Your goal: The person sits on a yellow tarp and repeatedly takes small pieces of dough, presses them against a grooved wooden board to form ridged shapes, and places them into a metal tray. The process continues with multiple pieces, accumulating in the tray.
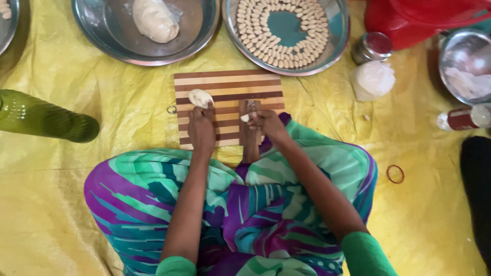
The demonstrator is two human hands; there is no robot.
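Dough piece (200, 97), pale and flattened, lies on the striped wooden cutting board (227, 82), touching the tips of my left hand (201, 129). My left fingers (204, 111) press down on its near edge and do not enclose it. My right hand (267, 124) is closed on a small dough bit (245, 118), pinched at the fingertips just left of the knuckles. A wooden handle-like part (250, 145) runs under my right hand toward my lap; I cannot tell what tool it belongs to.

Containers beyond my fingers:
- Steel bowl (102, 36), beyond the left hand: holds one large dough lump (155, 20).
- Steel plate (335, 41), beyond the right hand: holds small shaped dough pieces (255, 38) set in concentric rings, with the teal centre bare.
- Small steel cup (372, 47) and a white filled plastic bag (373, 80), right of the right hand.
- Steel bowl at the right edge (455, 56): whitish contents, hard to make out, and cut off by the frame.

A green bottle (46, 120) lies well to the left of the left hand. A red-capped bottle (463, 118) lies far right, partly cut off. Everything rests on a yellow sheet (76, 214) on the floor.
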